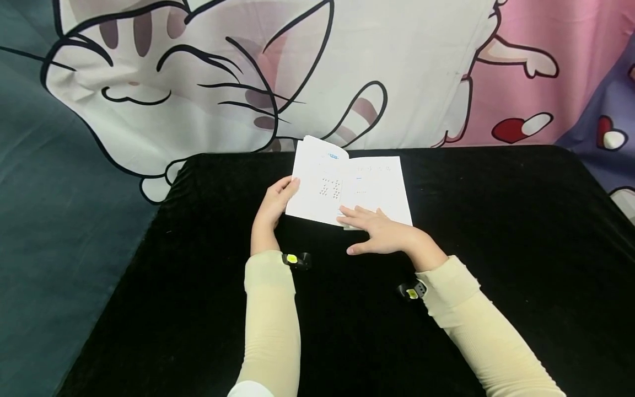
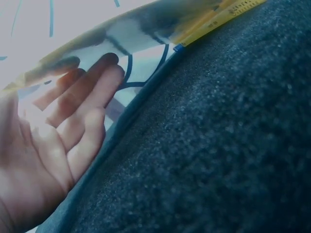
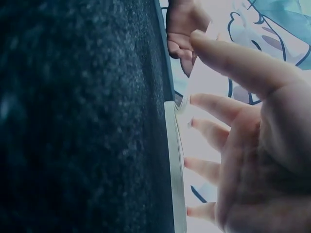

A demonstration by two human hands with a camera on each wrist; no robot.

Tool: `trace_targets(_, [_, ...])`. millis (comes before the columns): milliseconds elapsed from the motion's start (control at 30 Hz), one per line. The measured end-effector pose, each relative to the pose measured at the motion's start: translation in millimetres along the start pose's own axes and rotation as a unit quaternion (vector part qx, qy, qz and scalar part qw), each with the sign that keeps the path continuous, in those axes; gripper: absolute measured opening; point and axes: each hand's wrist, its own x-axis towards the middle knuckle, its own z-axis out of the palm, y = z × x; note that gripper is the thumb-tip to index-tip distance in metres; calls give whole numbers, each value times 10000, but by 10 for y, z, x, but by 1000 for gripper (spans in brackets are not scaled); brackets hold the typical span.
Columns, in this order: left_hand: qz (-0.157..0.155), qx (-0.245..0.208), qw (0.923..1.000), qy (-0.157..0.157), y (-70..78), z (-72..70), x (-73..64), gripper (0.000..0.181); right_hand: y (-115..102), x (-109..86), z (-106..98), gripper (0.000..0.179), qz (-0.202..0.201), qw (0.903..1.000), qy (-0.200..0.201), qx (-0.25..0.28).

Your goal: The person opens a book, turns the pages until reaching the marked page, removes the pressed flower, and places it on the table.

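A book (image 1: pixel 317 182) lies spread on the black-covered table, white pages with small print facing up. At its left edge my left hand (image 1: pixel 275 202) holds the raised left side, thumb over the page and fingers beneath. In the left wrist view the glossy, yellow-edged cover (image 2: pixel 141 29) slopes above the left hand's (image 2: pixel 58 141) fingers. My right hand (image 1: pixel 379 230) is spread, its fingertips resting on the pages near the lower end of the spine. From the right wrist view, the right-hand fingers (image 3: pixel 209 131) reach straight to the pages beside the thick page block (image 3: pixel 175 165).
Black cloth (image 1: pixel 198 309) covers the table, whose far edge runs just behind the book. Beyond it hangs a curtain (image 1: pixel 416 66) with cartoon cat figures. Each wrist wears a small black camera, such as the left one (image 1: pixel 300 261).
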Motion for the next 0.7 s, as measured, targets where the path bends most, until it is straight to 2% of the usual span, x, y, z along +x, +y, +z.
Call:
trace_targets(200, [93, -215, 9997, -116, -16, 9, -6, 45, 55, 1, -13, 70, 6, 10000, 58, 69])
trace_targets(300, [120, -206, 9996, -133, -21, 6, -11, 45, 151, -26, -67, 68, 165, 9996, 163, 173])
trace_targets(533, [71, -238, 9995, -183, -28, 5, -13, 43, 583, -276, -295, 69, 894, 9941, 452, 411])
trace_targets(700, [61, -212, 9995, -209, -25, 2, -7, 44, 886, -475, -399, 78, 1113, 9881, 439, 968])
